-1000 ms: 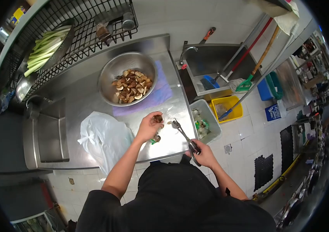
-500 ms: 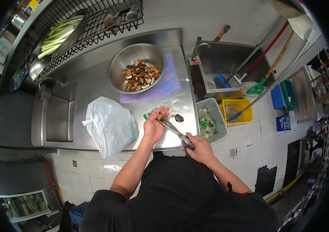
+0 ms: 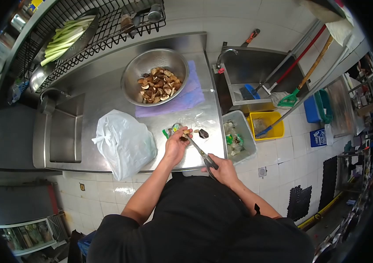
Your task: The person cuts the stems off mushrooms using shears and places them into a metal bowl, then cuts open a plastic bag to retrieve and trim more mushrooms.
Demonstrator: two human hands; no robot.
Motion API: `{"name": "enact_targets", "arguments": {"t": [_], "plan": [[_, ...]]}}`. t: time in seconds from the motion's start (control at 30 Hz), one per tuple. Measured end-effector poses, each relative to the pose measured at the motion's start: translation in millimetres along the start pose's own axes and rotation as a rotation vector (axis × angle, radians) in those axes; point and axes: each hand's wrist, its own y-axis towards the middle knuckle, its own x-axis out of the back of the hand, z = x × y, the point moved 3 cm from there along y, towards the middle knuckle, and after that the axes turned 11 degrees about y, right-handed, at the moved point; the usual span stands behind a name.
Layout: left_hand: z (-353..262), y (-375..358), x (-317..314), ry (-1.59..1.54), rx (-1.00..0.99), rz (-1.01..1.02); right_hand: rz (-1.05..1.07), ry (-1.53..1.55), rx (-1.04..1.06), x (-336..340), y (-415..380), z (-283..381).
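Observation:
My left hand [image 3: 176, 146] has its fingers closed round a brown mushroom piece [image 3: 185, 133] over the steel counter. My right hand [image 3: 224, 170] grips the black handles of a pair of scissors [image 3: 205, 157], whose blades look closed and reach up to the mushroom. Just right of my left fingers, a dark mushroom [image 3: 203, 133] lies on the counter. A green and clear plastic wrapper [image 3: 174, 129] lies behind my left hand. Farther back, a steel colander [image 3: 130, 83] holds several cut mushroom pieces [image 3: 162, 85] and stands on a purple cloth [image 3: 194, 94].
A white plastic bag [image 3: 124, 142] sits left of my hands. Right of the counter are a grey bin [image 3: 250, 151] with waste, a yellow bucket [image 3: 278, 129] and a sink [image 3: 256, 65] with mop handles. A wire rack [image 3: 107, 26] hangs over the counter's back left.
The scissor blades have swung from open to closed beside the mushroom piece. My left fingers have curled in more, and my right hand has closed up on the handles.

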Motion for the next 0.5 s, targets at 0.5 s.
{"name": "enact_targets", "arguments": {"t": [0.5], "plan": [[-18.6,-0.4,6.4,0.687,0.068,-0.210,0.063,0.644,-0.373,0.1,-9.8,-14.5]]}}
